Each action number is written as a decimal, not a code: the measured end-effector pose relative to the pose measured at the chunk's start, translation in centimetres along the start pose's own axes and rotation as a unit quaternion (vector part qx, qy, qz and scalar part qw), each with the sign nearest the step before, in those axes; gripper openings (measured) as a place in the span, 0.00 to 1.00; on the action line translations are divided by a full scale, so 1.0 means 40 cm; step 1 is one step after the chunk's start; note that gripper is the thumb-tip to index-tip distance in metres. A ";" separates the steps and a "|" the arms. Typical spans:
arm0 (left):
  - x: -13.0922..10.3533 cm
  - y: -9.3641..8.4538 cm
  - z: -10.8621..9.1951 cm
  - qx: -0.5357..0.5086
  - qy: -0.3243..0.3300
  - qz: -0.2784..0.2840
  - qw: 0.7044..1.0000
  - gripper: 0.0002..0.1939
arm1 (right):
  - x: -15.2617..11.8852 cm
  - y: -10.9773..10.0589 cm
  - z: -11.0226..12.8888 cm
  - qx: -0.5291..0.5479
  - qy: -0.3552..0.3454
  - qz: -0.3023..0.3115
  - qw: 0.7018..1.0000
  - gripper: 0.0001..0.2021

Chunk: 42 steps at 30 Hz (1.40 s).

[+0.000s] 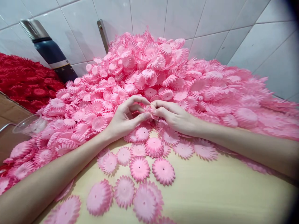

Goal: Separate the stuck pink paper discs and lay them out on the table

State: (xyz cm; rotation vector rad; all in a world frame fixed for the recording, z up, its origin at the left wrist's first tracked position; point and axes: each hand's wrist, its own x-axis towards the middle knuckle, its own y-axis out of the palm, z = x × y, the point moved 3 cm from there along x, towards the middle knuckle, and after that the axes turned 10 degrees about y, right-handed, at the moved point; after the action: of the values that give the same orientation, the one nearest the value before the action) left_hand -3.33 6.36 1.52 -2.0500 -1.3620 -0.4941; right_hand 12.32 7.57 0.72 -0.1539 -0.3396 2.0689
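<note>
My left hand [130, 115] and my right hand [171, 116] meet at the near edge of a big heap of pink petal discs [149, 71]. Their fingertips pinch a small pink petal piece [150, 109] between them, partly covered by the fingers. Below the hands, loose pink discs with scalloped edges and a small centre hole, such as one flat disc [163, 171], lie on the pale yellow table [210, 189]. Some of these discs are stacked or overlap.
A dark blue bottle [50, 51] leans at the back left beside a heap of red petals [25, 81]. A clear plastic cup [30, 125] and a cardboard box [10, 119] are at the left. Behind stands a tiled wall [210, 18] with a metal strip [102, 35].
</note>
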 end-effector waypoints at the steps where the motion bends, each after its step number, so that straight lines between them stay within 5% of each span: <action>1: 0.001 -0.001 0.000 -0.002 -0.007 -0.004 1.000 0.12 | 0.000 0.000 0.000 0.010 0.006 0.001 1.000 0.08; 12: -0.001 -0.003 0.001 -0.030 -0.095 -0.043 0.994 0.14 | 0.019 -0.014 -0.020 0.048 0.025 -0.025 0.998 0.09; 28: -0.002 -0.005 -0.002 -0.002 -0.076 -0.043 0.996 0.15 | 0.013 0.000 -0.006 0.144 0.078 -0.041 0.986 0.07; 36: -0.003 -0.013 0.002 -0.013 -0.058 -0.049 0.997 0.16 | 0.006 0.004 -0.001 0.151 0.024 0.014 0.988 0.07; 42: -0.004 -0.013 -0.001 -0.013 -0.062 -0.050 0.997 0.15 | 0.007 0.005 -0.005 0.114 0.007 -0.006 0.993 0.09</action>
State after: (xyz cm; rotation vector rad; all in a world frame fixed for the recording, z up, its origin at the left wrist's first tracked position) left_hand -3.84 6.38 1.59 -2.0698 -1.5442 -0.4356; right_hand 12.08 7.75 0.49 -0.0274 -0.0932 2.0775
